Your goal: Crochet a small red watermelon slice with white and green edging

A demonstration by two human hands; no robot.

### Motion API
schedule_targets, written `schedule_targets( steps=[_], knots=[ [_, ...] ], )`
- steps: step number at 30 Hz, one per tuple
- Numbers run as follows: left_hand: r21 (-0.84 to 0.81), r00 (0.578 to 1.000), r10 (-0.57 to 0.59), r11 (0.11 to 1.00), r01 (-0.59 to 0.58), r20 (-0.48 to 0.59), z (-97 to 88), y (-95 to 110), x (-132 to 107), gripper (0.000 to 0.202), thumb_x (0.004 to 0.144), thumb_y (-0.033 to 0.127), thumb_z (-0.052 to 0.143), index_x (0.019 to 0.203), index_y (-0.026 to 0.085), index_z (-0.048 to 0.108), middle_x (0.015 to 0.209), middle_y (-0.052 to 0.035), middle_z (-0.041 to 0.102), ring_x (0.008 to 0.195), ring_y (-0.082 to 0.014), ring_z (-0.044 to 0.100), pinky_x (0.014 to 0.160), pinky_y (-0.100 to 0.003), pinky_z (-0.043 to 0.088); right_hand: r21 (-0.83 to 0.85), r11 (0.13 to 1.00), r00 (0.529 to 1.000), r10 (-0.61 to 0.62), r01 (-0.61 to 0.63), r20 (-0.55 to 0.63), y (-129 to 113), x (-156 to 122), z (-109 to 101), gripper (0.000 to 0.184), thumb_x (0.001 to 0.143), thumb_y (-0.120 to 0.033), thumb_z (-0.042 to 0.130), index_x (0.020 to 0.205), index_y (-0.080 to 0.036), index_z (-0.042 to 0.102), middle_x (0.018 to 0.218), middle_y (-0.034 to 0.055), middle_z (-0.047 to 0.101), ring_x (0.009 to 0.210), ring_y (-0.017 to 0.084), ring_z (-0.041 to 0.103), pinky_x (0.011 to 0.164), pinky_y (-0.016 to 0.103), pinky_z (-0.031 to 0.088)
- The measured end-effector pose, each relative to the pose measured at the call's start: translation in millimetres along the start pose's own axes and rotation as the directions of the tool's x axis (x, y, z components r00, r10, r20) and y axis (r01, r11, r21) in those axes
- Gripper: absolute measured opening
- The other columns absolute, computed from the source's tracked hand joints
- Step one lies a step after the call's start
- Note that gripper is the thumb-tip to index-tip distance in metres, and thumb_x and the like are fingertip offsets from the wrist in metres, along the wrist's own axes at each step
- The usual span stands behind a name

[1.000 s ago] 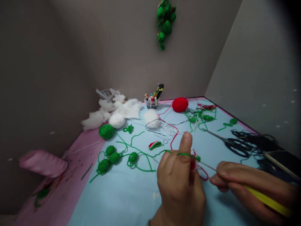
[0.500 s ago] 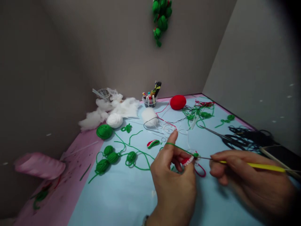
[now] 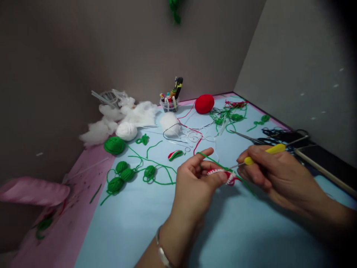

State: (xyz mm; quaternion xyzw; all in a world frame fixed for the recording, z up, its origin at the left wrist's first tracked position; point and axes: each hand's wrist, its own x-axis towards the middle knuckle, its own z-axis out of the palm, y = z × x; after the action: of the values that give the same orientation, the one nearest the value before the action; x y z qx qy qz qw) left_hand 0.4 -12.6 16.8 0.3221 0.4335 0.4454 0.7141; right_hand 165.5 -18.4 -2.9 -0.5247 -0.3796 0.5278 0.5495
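Observation:
My left hand (image 3: 199, 178) pinches a small red and white crochet piece (image 3: 231, 179) between thumb and fingers. Green yarn (image 3: 213, 160) runs over the raised left index finger down to the piece. My right hand (image 3: 267, 171) grips a crochet hook (image 3: 276, 149) by its yellow handle. The thin metal tip reaches the upper edge of the crochet piece; the hook's very end is hidden by yarn. A small red, white and green crocheted piece (image 3: 175, 155) lies on the table beyond my left hand.
On the blue table (image 3: 134, 227) lie a red yarn ball (image 3: 204, 104), small green yarn balls (image 3: 115, 185), white stuffing (image 3: 142, 113) and scissors (image 3: 245, 137). A cup of pens (image 3: 169, 105) stands at the back. A dark phone-like object (image 3: 326, 163) lies at right, a pink roll (image 3: 36, 191) at left.
The camera view has tilted downward. My left hand has turned, showing more of the crochet piece. The hook's handle now points up and away to the right instead of lying nearly level.

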Motion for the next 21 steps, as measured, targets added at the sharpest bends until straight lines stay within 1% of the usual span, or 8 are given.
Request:
schedule_targets(
  steps=[3, 6, 9, 13, 15, 18, 19, 21],
  knots=[
    [-0.122, 0.995, -0.076, 0.989, 0.083, 0.066, -4.3, -2.4, 2.6, 0.062, 0.05, 0.013, 0.088, 0.108, 0.01, 0.068, 0.064, 0.0046, 0.064, 0.06, -0.01, 0.059, 0.067, -0.025, 0.047, -0.015, 0.999, 0.999, -0.036, 0.036, -0.001, 0.0, -2.8, -1.4, 0.041, 0.067, -0.062, 0.079, 0.065, -0.021, 0.072, 0.033, -0.0051, 0.046, 0.032, 0.008, 0.03, 0.034, 0.023, 0.022],
    [-0.142, 0.997, -0.054, 0.988, 0.063, 0.06, -4.8, -3.5, 3.7, 0.056, 0.051, 0.011, 0.087, 0.103, 0.012, 0.069, 0.064, 0.0052, 0.063, 0.059, -0.0098, 0.06, 0.068, -0.025, 0.048, -0.037, 0.995, 0.995, -0.095, 0.095, 0.005, 0.6, -4.9, -2.2, 0.04, 0.069, -0.061, 0.079, 0.068, -0.022, 0.073, 0.035, -0.0042, 0.049, 0.033, 0.008, 0.033, 0.035, 0.023, 0.022],
    [-0.181, 0.998, -0.052, 0.982, 0.057, 0.035, -3.9, -4.4, 4.4, 0.051, 0.052, 0.008, 0.086, 0.101, 0.012, 0.07, 0.063, 0.0055, 0.063, 0.058, -0.008, 0.059, 0.066, -0.023, 0.046, -0.02, 0.993, 0.993, -0.119, 0.119, 0.015, 2.6, -5.2, -2.3, 0.037, 0.07, -0.059, 0.08, 0.07, -0.022, 0.074, 0.036, -0.0047, 0.049, 0.033, 0.007, 0.034, 0.035, 0.023, 0.023],
    [-0.29, 0.983, -0.161, 0.94, 0.179, 0.085, -3.7, -5.7, 4.6, 0.048, 0.051, 0.006, 0.087, 0.096, 0.011, 0.069, 0.061, 0.0049, 0.063, 0.054, -0.0057, 0.057, 0.063, -0.02, 0.045, -0.006, 0.985, 0.984, -0.173, 0.173, 0.035, 5.0, -5.1, -3.5, 0.036, 0.072, -0.059, 0.079, 0.069, -0.023, 0.074, 0.036, -0.0049, 0.048, 0.033, 0.007, 0.035, 0.035, 0.021, 0.025],
    [-0.244, 0.991, -0.125, 0.961, 0.133, 0.049, -2.8, -4.7, 3.4, 0.042, 0.053, 0.005, 0.085, 0.092, 0.011, 0.069, 0.061, 0.0041, 0.064, 0.056, -0.0064, 0.058, 0.063, -0.02, 0.045, -0.075, 0.979, 0.982, -0.187, 0.187, 0.011, 5.2, -5.5, -4.7, 0.037, 0.071, -0.058, 0.08, 0.069, -0.022, 0.074, 0.037, -0.004, 0.049, 0.034, 0.007, 0.037, 0.034, 0.021, 0.024],
    [-0.083, 0.999, 0.019, 0.996, -0.021, -0.027, -0.4, -1.4, 0.8, 0.035, 0.058, 0.002, 0.08, 0.09, 0.012, 0.07, 0.062, 0.0035, 0.066, 0.059, -0.0082, 0.06, 0.063, -0.02, 0.045, -0.151, 0.977, 0.986, -0.16, 0.151, -0.053, 4.2, -5.7, -5.0, 0.041, 0.065, -0.06, 0.082, 0.067, -0.02, 0.073, 0.037, -0.0034, 0.049, 0.033, 0.007, 0.037, 0.033, 0.021, 0.02],
    [-0.047, 0.998, 0.046, 0.998, -0.048, -0.037, 0.2, -0.6, 0.2, 0.034, 0.06, 0.001, 0.078, 0.091, 0.013, 0.07, 0.063, 0.0034, 0.066, 0.06, -0.0086, 0.06, 0.063, -0.021, 0.045, -0.14, 0.981, 0.988, -0.142, 0.132, -0.062, 3.8, -5.4, -4.3, 0.043, 0.063, -0.061, 0.083, 0.065, -0.019, 0.073, 0.036, -0.0036, 0.048, 0.032, 0.007, 0.036, 0.032, 0.021, 0.019],
    [-0.048, 0.998, 0.04, 0.998, -0.042, -0.038, 0.3, -0.5, 0.1, 0.035, 0.059, 0.001, 0.078, 0.09, 0.014, 0.071, 0.064, 0.0035, 0.067, 0.06, -0.0088, 0.06, 0.063, -0.021, 0.045, -0.072, 0.994, 0.995, -0.085, 0.082, -0.045, 3.4, -4.1, -2.2, 0.044, 0.065, -0.062, 0.081, 0.065, -0.019, 0.071, 0.034, -0.005, 0.044, 0.032, 0.006, 0.032, 0.034, 0.021, 0.018]
  ],
)
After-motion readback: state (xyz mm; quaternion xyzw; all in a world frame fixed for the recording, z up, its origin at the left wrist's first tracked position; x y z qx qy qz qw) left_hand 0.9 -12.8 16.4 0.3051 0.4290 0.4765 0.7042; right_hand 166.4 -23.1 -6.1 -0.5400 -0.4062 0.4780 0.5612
